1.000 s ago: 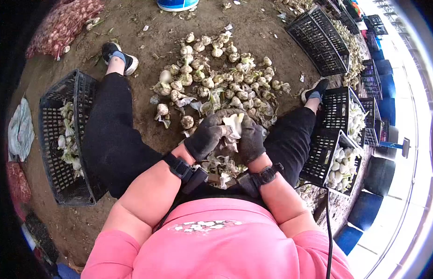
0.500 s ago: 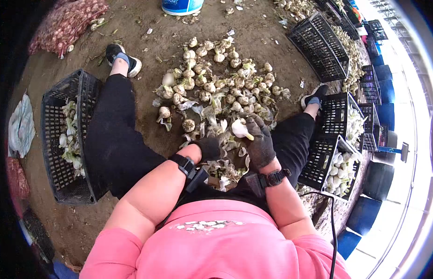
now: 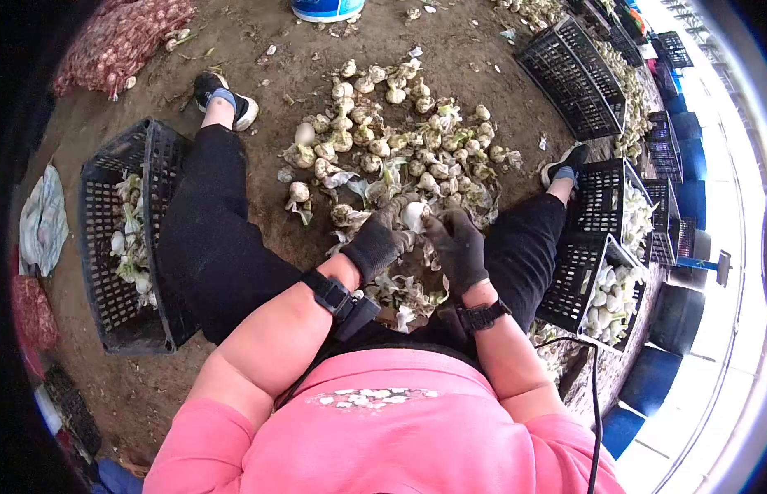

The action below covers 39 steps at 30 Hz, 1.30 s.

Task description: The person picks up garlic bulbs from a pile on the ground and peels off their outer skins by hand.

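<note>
Between my two dark-gloved hands is a peeled-looking white garlic bulb (image 3: 412, 216). My left hand (image 3: 380, 240) is closed on its left side, fingers curled. My right hand (image 3: 458, 245) pinches at the bulb's right side with its fingertips; the stem end is hidden by the gloves. Beyond my hands a heap of dirty garlic bulbs (image 3: 429, 156) covers the ground. Loose garlic skins (image 3: 396, 292) lie below my hands, between my legs.
At my left stands a black crate (image 3: 112, 272) with some garlic in it. Crates of white garlic (image 3: 610, 305) stand at my right, and another black crate (image 3: 573, 78) farther off. A net sack (image 3: 124, 41) and blue-white bucket (image 3: 326, 8) are at the back.
My left hand has risen from near my lap to the garlic bulb. The bulb, earlier in my right hand alone, is now between both hands and slightly farther from me.
</note>
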Available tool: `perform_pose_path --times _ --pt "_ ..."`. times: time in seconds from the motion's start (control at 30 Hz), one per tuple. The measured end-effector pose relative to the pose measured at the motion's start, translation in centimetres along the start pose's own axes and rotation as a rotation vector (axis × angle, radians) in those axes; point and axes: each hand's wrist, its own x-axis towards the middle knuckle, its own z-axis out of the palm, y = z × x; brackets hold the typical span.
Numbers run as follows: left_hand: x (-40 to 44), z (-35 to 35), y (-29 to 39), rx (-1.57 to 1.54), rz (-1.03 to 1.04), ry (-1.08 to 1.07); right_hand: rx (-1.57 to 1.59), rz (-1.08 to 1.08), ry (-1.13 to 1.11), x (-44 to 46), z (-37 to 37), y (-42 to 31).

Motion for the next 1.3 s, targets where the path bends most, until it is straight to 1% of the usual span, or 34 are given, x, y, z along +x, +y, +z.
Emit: perform_pose_path --times 0.03,0.07,0.1,0.13,0.17,0.2,0.23,0.27,0.3,0.33,0.37,0.4,0.47,0.5,0.53,0.6,0.67,0.73,0.77,0.8,0.83,0.87,0.9,0.93,0.97,1.0,1.03,1.07,1.13,1.17,1.2,1.23,1.27,1.3 --pt "0.6 -0.5 -1.6 0.153 0.111 0.008 -0.182 -0.048 -0.091 -0.2 -0.7 -1.6" --pt "0.6 -0.5 -1.6 0.305 0.219 0.015 -0.185 -0.039 -0.096 -0.2 -0.6 -1.4" --pt "0.6 -0.5 -1.6 0.231 0.143 0.014 -0.231 -0.043 -0.123 0.1 -0.3 -1.0" --pt "0.6 -0.7 -1.5 0.23 0.138 0.011 -0.276 -0.051 -0.149 0.5 0.1 -0.5" --pt "0.4 -0.8 -0.8 0.295 0.15 0.024 -0.273 -0.115 -0.112 0.7 0.4 -0.1" --pt "0.4 -1.1 -0.5 0.361 0.161 0.037 -0.271 -0.113 -0.114 0.8 0.7 0.2" --pt "1.2 -1.3 -2.2 0.237 0.141 0.069 -0.292 -0.097 -0.14 0.9 0.9 0.4" --pt "1.0 -1.4 -2.0 0.238 0.139 0.069 -0.315 -0.08 -0.166 1.0 1.1 0.7" --pt "0.6 -1.5 -1.5 0.088 0.041 0.02 -0.315 -0.08 -0.165 1.2 1.7 2.2" --pt "0.2 -1.6 -1.0 -0.062 -0.058 -0.031 0.043 0.016 -0.179 1.4 2.6 4.4" --pt "-0.2 -1.7 -0.1 -0.016 0.012 -0.066 0.4 0.112 -0.185 1.6 2.9 5.7" --pt "-0.6 -1.6 1.0 -0.016 0.012 -0.073 0.398 0.115 -0.179 1.8 2.7 5.9" --pt "-0.9 -1.0 2.7 -0.309 -0.183 -0.24 -0.154 -0.715 -0.075 2.2 2.0 6.2" --pt "-1.0 -0.4 2.8 -0.468 -0.18 -0.309 0.396 -0.004 -0.198 1.2 3.1 6.2" --pt "-1.4 0.8 2.8 -0.586 -0.178 -0.268 0.843 0.013 -0.356 1.6 4.4 7.9" --pt "-1.5 1.2 2.9 -0.664 -0.191 -0.451 0.785 0.025 -0.314 2.3 5.7 11.1" --pt "-1.5 2.0 3.4 -0.641 -0.177 -0.452 0.672 0.032 -0.263 3.6 6.9 13.5" --pt "-1.4 1.5 2.8 -0.667 -0.18 -0.356 0.565 0.03 -0.225 5.6 8.9 15.8" --pt "-1.4 0.7 2.6 -0.65 -0.192 -0.317 0.315 0.272 -0.053 6.6 7.4 19.3" --pt "-0.8 0.3 2.1 -0.65 -0.183 -0.305 0.068 0.091 -0.119 3.9 1.9 11.1" --pt "-0.2 0.1 1.4 -0.373 -0.1 -0.249 0.53 0.193 -0.101 2.6 -0.4 7.6" --pt "0.1 0.3 1.0 -0.096 -0.021 -0.196 0.991 0.3 -0.071 1.3 -1.8 5.6" --pt "-0.4 1.4 3.1 0.084 -0.012 -0.24 0.967 0.217 -0.141 -0.1 -2.5 3.7" --pt "0.5 1.1 0.2 0.181 0.209 -0.317 0.94 0.131 -0.206 -1.3 -2.5 2.5" --pt "0.5 1.6 0.1 0.187 0.129 -0.364 0.588 -0.087 -0.147 -1.8 -1.8 3.3" --pt "0.2 2.3 -0.1 0.191 0.047 -0.41 0.439 -0.062 -0.168 -2.0 -2.3 4.7" --pt "-0.1 2.3 -0.2 0.354 0.111 -0.394 0.634 0.051 -0.046 -2.3 -3.2 6.1" --pt "0.1 1.8 -0.8 0.469 -0.071 -0.469 0.828 0.165 0.075 -2.5 -4.4 7.0" --pt "0.2 0.1 -3.8 0.806 0.148 -0.514 1.311 0.308 0.221 -2.5 -9.4 11.3" --pt "0.0 -0.4 -4.0 0.803 0.143 -0.507 1.429 -0.071 -0.052 -2.1 -12.9 14.2" --pt "-0.1 -0.9 -4.1 0.794 -0.041 -0.516 1.583 -0.17 0.024 -2.8 -16.6 18.6" --pt "-0.1 -1.4 -4.2 0.779 -0.224 -0.519 1.585 -0.166 0.015 -3.6 -19.0 19.3" --pt "0.5 -2.2 -6.3 0.774 -0.231 -0.514 1.697 -0.087 0.347 -4.7 -21.4 18.6" --pt "1.4 -3.1 -9.7 1.021 0.467 -0.468 1.778 -0.001 0.692 -5.7 -23.4 17.9"
